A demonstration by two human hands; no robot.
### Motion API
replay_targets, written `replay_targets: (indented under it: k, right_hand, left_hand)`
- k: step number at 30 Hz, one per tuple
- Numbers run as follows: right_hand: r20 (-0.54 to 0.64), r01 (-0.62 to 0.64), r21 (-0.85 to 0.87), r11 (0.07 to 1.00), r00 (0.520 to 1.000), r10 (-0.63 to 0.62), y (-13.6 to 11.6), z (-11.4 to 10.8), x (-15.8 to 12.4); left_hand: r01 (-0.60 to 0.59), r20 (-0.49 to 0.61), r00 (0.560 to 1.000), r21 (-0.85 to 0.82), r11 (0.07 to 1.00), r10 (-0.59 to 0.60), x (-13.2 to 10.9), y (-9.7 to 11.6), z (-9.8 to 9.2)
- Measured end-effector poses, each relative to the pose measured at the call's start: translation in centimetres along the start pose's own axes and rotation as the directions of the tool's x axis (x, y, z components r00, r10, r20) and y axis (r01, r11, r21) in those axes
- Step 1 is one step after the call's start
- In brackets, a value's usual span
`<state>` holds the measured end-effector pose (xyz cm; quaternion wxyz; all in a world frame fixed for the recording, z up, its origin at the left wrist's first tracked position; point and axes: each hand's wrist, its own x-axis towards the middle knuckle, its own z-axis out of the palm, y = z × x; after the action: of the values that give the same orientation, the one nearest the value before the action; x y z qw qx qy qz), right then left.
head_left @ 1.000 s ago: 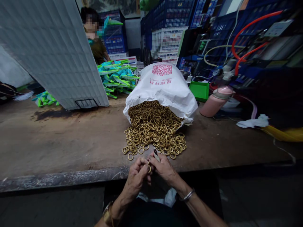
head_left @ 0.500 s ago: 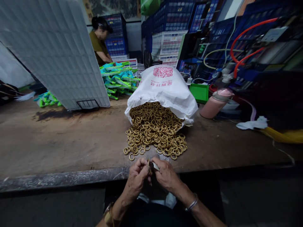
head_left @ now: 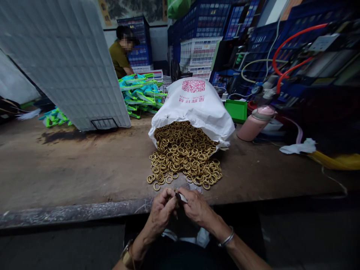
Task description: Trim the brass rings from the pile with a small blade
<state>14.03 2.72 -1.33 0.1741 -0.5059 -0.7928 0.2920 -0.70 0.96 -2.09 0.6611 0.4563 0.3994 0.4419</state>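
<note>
Just in front of the table's near edge, my left hand (head_left: 162, 210) pinches a gold-coloured ring (head_left: 176, 190), mostly hidden by the fingers. My right hand (head_left: 197, 210) is closed around a small tool with a pale handle (head_left: 183, 198) and a dark tip; its exact kind is unclear. The tool's tip meets the ring between the two hands. Beyond them, a heap of gold-coloured rings (head_left: 194, 165) spills from the open mouth of a white sack (head_left: 194, 108) with red print, which lies on the wooden table (head_left: 98, 172).
To the left, a large grey ribbed plastic panel (head_left: 73, 67) stands tilted on the table. Behind it are green and blue plastic pieces (head_left: 140, 93) and a co-worker (head_left: 119, 56). At right stand a pink bottle (head_left: 255, 123), a green tray (head_left: 236, 110) and red hoses (head_left: 277, 56).
The tool in my right hand has turned slightly, and its pale part shows more. My hands stay nearly in place. The co-worker's head and body have shifted right.
</note>
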Motion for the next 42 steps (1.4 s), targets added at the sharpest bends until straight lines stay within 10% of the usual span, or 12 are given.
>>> replay_targets:
  k: [10,26,33,42]
  right_hand:
    - [-0.104,-0.147,-0.276,0.95,0.987,0.122,1.7,0.8,1.2]
    - [-0.199,-0.321,-0.409,0.854,0.945,0.26,-0.5,0.9,5.2]
    - [-0.23,-0.112,-0.097,0.989,0.969,0.088,0.8,0.9,3.5]
    - [-0.095,-0.141,0.502,0.853,0.972,0.216,0.1,0.3,1.6]
  left_hand:
    - [0.147,0.171,0.98,-0.259,0.955,-0.104,-1.9,1.8,1.3]
    - [0.221,0.018,0.965,-0.592,0.775,-0.261,-1.4,0.7,-0.7]
    - [0.292,0.007,0.925,-0.654,0.698,-0.381,-1.0,0.5,-1.2]
    - [0.136,-0.251,0.954,-0.124,0.983,-0.163,0.2,0.1,0.3]
